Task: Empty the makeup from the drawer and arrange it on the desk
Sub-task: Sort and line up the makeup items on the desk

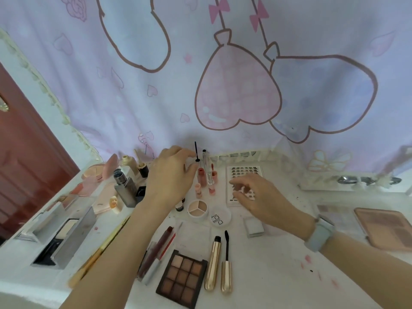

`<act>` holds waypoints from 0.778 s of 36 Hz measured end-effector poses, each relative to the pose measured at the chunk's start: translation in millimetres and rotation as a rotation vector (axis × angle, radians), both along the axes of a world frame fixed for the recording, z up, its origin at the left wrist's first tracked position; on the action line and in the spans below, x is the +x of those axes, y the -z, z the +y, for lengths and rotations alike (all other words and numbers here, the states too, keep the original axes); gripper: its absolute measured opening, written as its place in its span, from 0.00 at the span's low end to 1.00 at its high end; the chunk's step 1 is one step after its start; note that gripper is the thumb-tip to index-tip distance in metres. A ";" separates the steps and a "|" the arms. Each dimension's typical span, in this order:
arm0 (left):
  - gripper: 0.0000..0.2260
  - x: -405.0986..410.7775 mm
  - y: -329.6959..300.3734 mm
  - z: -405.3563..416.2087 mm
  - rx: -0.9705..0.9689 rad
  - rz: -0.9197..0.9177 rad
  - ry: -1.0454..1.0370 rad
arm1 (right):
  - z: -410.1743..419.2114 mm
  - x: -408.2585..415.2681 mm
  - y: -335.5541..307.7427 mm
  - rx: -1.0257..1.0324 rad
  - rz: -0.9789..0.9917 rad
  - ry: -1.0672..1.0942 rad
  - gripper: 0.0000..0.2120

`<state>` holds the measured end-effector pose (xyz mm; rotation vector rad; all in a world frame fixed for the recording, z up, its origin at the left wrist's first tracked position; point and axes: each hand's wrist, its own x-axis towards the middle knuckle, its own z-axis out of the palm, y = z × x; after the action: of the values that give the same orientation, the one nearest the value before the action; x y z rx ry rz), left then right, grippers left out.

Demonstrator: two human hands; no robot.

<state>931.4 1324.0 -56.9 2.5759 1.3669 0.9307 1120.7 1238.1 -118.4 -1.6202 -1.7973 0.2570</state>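
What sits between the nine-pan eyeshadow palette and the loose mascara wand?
The gold mascara tube, lying lengthwise with its black neck pointing away. It is beside the eyeshadow palette on one side and the gold-handled mascara wand on the other. Head view.

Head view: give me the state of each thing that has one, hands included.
Left hand: fingers pinch a thin black wand, upright.
Right hand: open, over the lash tray.
Brown eyeshadow palette: open, flat.
Gold mascara tube: uncapped, lying down.
Mascara wand: out, beside the tube.
Round concealer pot: lid off.
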 end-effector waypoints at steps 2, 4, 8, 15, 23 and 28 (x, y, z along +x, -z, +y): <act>0.09 7.2 -5.8 -20.6 0.044 -0.077 0.038 | -28.9 11.8 -2.4 0.007 0.016 -0.015 0.09; 0.09 19.3 -6.2 -43.8 0.051 -0.130 0.102 | -56.9 28.9 -0.4 -0.009 -0.011 0.009 0.07; 0.10 52.0 10.2 -90.1 -0.008 -0.141 0.244 | -101.6 70.4 4.3 -0.124 -0.152 0.126 0.10; 0.14 96.6 78.8 -154.1 -0.213 -0.062 0.438 | -126.9 132.6 18.1 -0.245 -0.413 0.260 0.22; 0.15 105.4 127.6 -171.9 -0.181 0.069 0.426 | -108.9 157.2 23.3 -0.435 -0.540 0.142 0.31; 0.15 103.6 128.3 -169.4 -0.227 0.052 0.423 | -111.8 144.1 21.2 -0.319 -0.477 0.147 0.28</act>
<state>1035.0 1154.6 -185.1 2.5721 0.8240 0.6045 1264.8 1126.4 -139.6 -2.1717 -2.0463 0.0947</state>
